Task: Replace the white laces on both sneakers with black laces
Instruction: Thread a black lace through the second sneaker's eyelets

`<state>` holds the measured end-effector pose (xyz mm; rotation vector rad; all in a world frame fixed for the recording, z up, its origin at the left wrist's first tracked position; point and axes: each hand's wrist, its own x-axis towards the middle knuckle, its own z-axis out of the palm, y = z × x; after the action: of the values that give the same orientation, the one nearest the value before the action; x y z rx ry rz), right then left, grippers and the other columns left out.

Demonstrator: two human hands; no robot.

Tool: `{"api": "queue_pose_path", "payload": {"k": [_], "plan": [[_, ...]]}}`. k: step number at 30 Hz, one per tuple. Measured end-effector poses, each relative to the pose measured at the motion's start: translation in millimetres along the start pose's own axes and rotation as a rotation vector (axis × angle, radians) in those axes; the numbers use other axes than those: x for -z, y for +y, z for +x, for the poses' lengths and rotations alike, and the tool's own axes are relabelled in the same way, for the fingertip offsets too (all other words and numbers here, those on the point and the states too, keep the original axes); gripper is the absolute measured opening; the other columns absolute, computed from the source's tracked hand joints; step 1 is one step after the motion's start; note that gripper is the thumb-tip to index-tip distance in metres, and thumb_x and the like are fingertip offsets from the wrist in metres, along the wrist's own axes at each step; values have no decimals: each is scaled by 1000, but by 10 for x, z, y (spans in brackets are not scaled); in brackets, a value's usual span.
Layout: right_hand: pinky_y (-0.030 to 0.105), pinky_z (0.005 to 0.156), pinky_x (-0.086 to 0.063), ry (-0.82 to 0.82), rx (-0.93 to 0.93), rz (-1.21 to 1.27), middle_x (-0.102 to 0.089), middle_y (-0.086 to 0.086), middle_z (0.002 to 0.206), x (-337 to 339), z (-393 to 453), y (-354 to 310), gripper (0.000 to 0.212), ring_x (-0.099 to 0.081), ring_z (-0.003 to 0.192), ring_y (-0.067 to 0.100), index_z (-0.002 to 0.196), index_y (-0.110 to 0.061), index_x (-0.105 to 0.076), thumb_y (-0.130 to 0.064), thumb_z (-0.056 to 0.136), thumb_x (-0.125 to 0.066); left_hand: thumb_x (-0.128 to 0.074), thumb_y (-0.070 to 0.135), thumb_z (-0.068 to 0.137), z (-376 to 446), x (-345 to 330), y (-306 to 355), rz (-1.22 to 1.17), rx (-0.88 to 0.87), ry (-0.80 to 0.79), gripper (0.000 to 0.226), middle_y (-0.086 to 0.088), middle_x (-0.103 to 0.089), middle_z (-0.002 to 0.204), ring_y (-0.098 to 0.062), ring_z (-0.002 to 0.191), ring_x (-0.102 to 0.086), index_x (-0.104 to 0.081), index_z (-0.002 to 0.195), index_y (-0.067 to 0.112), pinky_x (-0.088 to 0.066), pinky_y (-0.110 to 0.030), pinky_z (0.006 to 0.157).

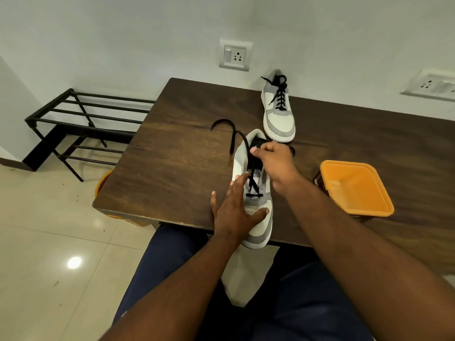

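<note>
A white and grey sneaker (261, 225) lies at the table's front edge, toe toward me and slightly over the edge. A black lace (230, 131) is threaded through its lower eyelets, and one loose end curls onto the table to the upper left. My left hand (234, 212) rests flat on the sneaker's left side and toe, fingers straight. My right hand (275, 161) pinches the black lace near the sneaker's collar. A second sneaker (279, 119) with black laces fully threaded stands at the back of the table near the wall.
An orange plastic container (357, 188) sits on the dark wooden table (172, 156) to the right of the hands. A black metal shoe rack (81, 119) stands on the tiled floor at left. An orange tub (102, 183) peeks from under the table's left edge.
</note>
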<state>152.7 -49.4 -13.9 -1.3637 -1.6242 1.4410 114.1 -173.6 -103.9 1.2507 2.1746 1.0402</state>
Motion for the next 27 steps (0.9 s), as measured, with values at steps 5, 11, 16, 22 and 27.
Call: {"api": "queue_pose_path", "payload": {"k": [5,11,16,22,27], "plan": [[36,109,-37,-87,156,181,-39,0,152,186,-267,-462,9,-40,135,12,74,-17,-74,-21,82,-75,-70,66,74,99,198,132,-93,40,-57,77,15,-48,145,-7,136,-42,-32,139,48,-6,-54,119],[30,104,-41,-217,182,379,-37,-3,153,334,-603,-392,11,-33,141,8,76,-16,-74,-12,85,-70,-75,31,82,152,608,471,-592,-224,66,31,3,-62,120,-8,116,-58,-71,108,14,-48,-31,98],[18,79,-51,-175,314,245,-69,1,114,454,-645,-53,21,-65,105,6,75,0,-68,-5,93,-59,-63,25,85,-28,822,544,-774,-247,-150,25,-20,-68,81,-22,80,-65,-70,80,2,-51,-26,78],[30,74,-53,-465,305,211,-68,2,84,453,-802,449,16,-64,77,15,108,-8,-60,-4,92,-59,-57,22,92,-149,942,640,-775,-193,-174,34,-6,-52,52,-15,46,-44,-63,80,-10,-44,-24,52],[39,69,-51,-507,367,-153,-72,6,79,533,-782,649,19,-63,71,25,85,-9,-75,-27,85,-70,-61,18,84,-161,1081,317,-946,-28,46,20,-7,-51,51,-13,45,-43,-66,65,12,-43,-23,49]]}}
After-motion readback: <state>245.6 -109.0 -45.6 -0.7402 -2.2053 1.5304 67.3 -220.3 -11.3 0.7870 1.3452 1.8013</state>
